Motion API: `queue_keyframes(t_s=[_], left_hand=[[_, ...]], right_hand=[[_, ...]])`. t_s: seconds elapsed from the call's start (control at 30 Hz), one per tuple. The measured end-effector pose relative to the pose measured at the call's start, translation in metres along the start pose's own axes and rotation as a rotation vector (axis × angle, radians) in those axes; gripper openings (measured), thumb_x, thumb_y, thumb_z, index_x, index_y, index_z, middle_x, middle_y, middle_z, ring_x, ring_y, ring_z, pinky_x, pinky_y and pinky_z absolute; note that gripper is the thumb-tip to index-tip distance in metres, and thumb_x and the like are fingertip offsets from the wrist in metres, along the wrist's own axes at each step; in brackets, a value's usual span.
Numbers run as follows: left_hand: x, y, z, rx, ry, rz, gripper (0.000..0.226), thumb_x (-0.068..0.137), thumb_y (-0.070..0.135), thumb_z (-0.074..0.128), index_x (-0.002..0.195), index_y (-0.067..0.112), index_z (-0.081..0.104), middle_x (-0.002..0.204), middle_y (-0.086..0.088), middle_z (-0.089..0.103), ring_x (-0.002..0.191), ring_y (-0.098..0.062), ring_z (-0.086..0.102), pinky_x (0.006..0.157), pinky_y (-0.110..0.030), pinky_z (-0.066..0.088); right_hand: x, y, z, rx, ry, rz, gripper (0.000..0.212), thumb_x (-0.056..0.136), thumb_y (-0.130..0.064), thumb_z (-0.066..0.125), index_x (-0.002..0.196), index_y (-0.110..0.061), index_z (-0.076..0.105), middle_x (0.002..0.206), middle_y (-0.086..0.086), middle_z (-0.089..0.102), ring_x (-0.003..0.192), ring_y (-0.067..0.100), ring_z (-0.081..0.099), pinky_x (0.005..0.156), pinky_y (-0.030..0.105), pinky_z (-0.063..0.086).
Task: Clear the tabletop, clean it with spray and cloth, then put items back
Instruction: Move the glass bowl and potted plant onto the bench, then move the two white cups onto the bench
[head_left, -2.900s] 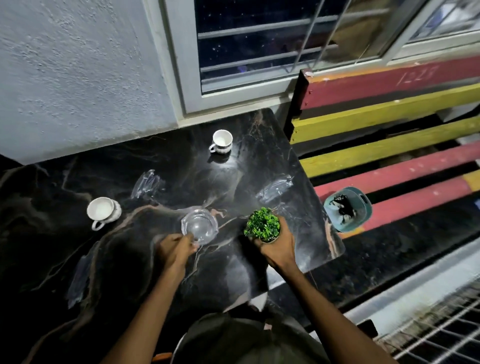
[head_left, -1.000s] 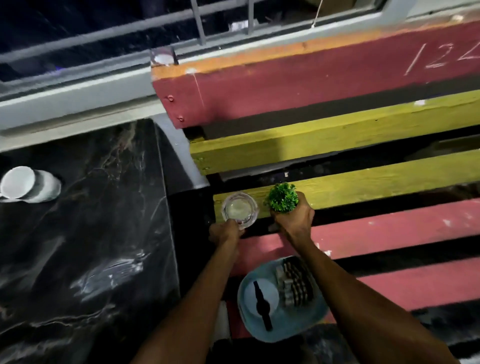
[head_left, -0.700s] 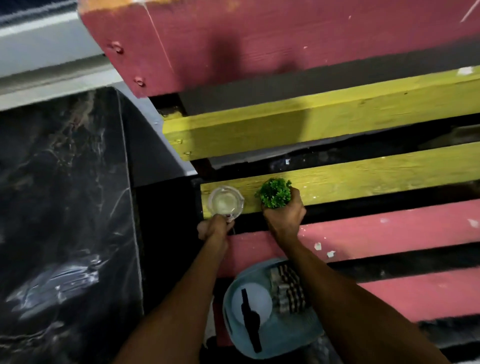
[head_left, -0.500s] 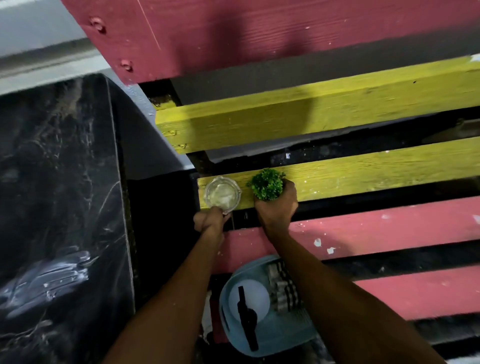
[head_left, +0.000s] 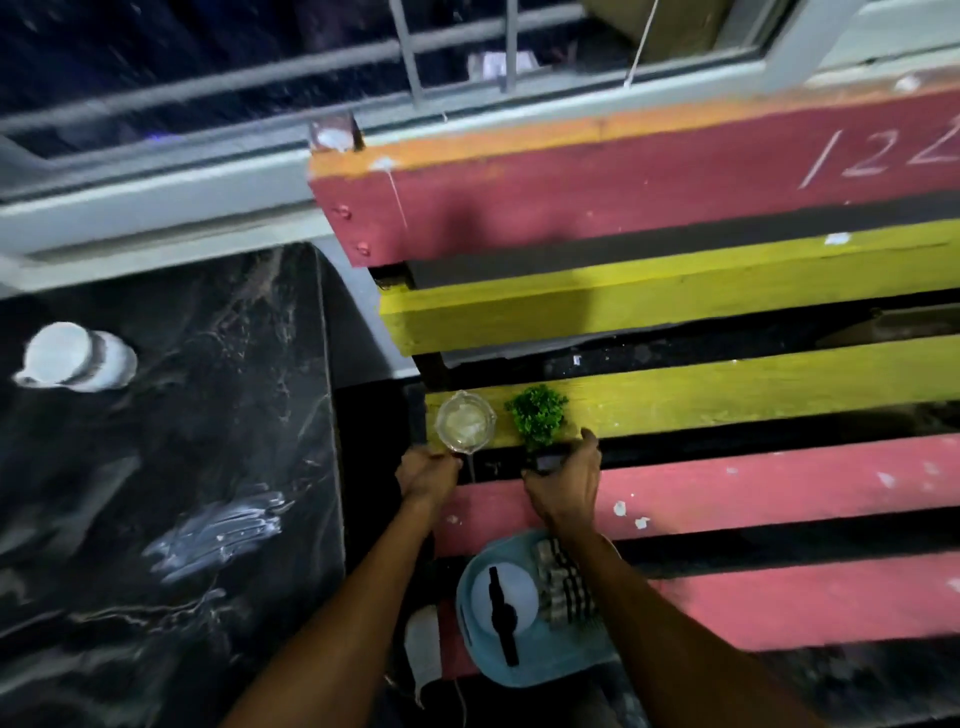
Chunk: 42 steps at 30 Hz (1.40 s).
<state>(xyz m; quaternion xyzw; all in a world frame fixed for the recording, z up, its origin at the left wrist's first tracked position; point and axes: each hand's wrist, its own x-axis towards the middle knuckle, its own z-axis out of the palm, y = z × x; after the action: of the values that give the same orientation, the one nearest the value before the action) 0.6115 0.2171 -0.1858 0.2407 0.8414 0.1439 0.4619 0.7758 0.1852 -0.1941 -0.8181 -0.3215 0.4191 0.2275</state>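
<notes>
A clear glass mug (head_left: 465, 427) stands on the yellow slat (head_left: 727, 395) of a painted bench, right of the black marble table (head_left: 208, 441). My left hand (head_left: 427, 474) pinches the mug's handle at its near side. Beside it sits a small green potted plant (head_left: 537, 415) on the same slat's front edge. My right hand (head_left: 563, 483) wraps around its dark pot from the near side. A white cup (head_left: 78, 358) rests on the table at the far left.
A blue basket (head_left: 524, 670) holding a white disc, a black item and a striped cloth sits on the red slat (head_left: 779, 488) under my right forearm. Smeared streaks (head_left: 218, 535) mark the tabletop. A barred window (head_left: 260, 78) runs behind.
I carried the mug and the plant from the table to the bench's yellow slat. Both hands have since slid back toward the slat's near edge, still on mug handle and pot.
</notes>
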Motion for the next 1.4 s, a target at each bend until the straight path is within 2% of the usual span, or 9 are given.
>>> queue_keyframes(t_s=[0.07, 0.2, 0.33, 0.53, 0.67, 0.73, 0.87, 1.17, 1.4], left_hand=[[-0.026, 0.007, -0.02, 0.072, -0.034, 0.095, 0.021, 0.08, 0.005, 0.067, 0.072, 0.025, 0.064, 0.093, -0.009, 0.074, 0.098, -0.03, 0.071, 0.083, -0.031, 0.056], [-0.07, 0.009, -0.056, 0.145, -0.058, 0.31, 0.018, 0.086, -0.001, 0.057, 0.095, 0.006, 0.071, 0.102, -0.014, 0.075, 0.099, -0.03, 0.069, 0.088, -0.032, 0.055], [-0.106, 0.01, -0.103, 0.109, -0.013, 0.504, 0.02, 0.085, -0.006, 0.054, 0.088, 0.008, 0.069, 0.084, -0.005, 0.072, 0.082, -0.022, 0.067, 0.071, -0.023, 0.046], [-0.128, -0.037, -0.206, -0.014, 0.057, 0.577, 0.014, 0.081, -0.007, 0.062, 0.086, 0.003, 0.071, 0.087, -0.017, 0.075, 0.085, -0.03, 0.07, 0.08, -0.038, 0.055], [-0.139, -0.128, -0.284, 0.003, 0.139, 0.555, 0.008, 0.083, -0.003, 0.062, 0.082, 0.001, 0.07, 0.086, -0.022, 0.074, 0.081, -0.032, 0.068, 0.081, -0.045, 0.054], [-0.142, -0.172, -0.315, 0.032, 0.131, 0.531, 0.009, 0.085, -0.002, 0.06, 0.079, -0.001, 0.067, 0.084, -0.023, 0.073, 0.076, -0.028, 0.065, 0.08, -0.048, 0.055], [-0.14, -0.225, -0.359, 0.124, 0.01, 0.508, 0.02, 0.078, -0.004, 0.06, 0.089, 0.008, 0.072, 0.095, -0.01, 0.076, 0.087, -0.014, 0.065, 0.079, -0.023, 0.049], [-0.101, -0.199, -0.386, 0.196, -0.077, 0.435, 0.026, 0.073, -0.004, 0.051, 0.081, 0.015, 0.067, 0.083, -0.006, 0.071, 0.084, -0.026, 0.068, 0.08, -0.03, 0.056], [-0.03, -0.153, -0.418, 0.23, 0.014, 0.416, 0.029, 0.074, -0.007, 0.052, 0.088, 0.013, 0.069, 0.091, -0.006, 0.07, 0.09, -0.021, 0.066, 0.084, -0.032, 0.054]], right_hand=[[-0.027, -0.017, -0.013, -0.035, 0.011, -0.003, 0.062, 0.075, -0.003, 0.074, 0.131, 0.004, 0.046, 0.126, 0.023, 0.052, 0.121, 0.042, 0.049, 0.102, 0.044, 0.045], [-0.08, -0.047, -0.025, -0.089, -0.015, -0.174, 0.042, 0.073, 0.003, 0.065, 0.114, 0.004, 0.055, 0.116, 0.02, 0.051, 0.112, 0.038, 0.049, 0.095, 0.042, 0.043], [-0.14, -0.093, -0.014, -0.099, -0.055, -0.415, 0.027, 0.073, 0.005, 0.059, 0.099, 0.0, 0.063, 0.105, 0.018, 0.06, 0.102, 0.037, 0.056, 0.085, 0.039, 0.044], [-0.238, -0.145, 0.028, -0.213, -0.262, -0.529, 0.004, 0.079, -0.014, 0.063, 0.079, -0.018, 0.063, 0.089, 0.012, 0.069, 0.09, 0.034, 0.065, 0.076, 0.035, 0.048], [-0.314, -0.136, 0.076, -0.39, -0.339, -0.537, 0.039, 0.069, -0.031, 0.048, 0.093, -0.008, 0.068, 0.104, 0.019, 0.069, 0.098, 0.038, 0.064, 0.084, 0.038, 0.049], [-0.342, -0.123, 0.102, -0.507, -0.398, -0.495, 0.034, 0.075, -0.025, 0.057, 0.102, -0.005, 0.067, 0.114, 0.02, 0.067, 0.106, 0.039, 0.063, 0.09, 0.041, 0.051], [-0.37, -0.101, 0.135, -0.773, -0.437, -0.476, 0.041, 0.081, -0.025, 0.068, 0.117, -0.006, 0.064, 0.133, 0.018, 0.055, 0.123, 0.038, 0.054, 0.105, 0.042, 0.046], [-0.347, -0.154, 0.158, -0.744, -0.288, -0.472, 0.029, 0.078, -0.019, 0.062, 0.104, -0.01, 0.072, 0.111, 0.019, 0.072, 0.105, 0.039, 0.069, 0.085, 0.04, 0.057], [-0.272, -0.274, 0.213, -0.467, -0.289, -0.497, 0.054, 0.081, -0.021, 0.068, 0.133, -0.011, 0.054, 0.134, 0.02, 0.057, 0.121, 0.04, 0.057, 0.102, 0.043, 0.049]])
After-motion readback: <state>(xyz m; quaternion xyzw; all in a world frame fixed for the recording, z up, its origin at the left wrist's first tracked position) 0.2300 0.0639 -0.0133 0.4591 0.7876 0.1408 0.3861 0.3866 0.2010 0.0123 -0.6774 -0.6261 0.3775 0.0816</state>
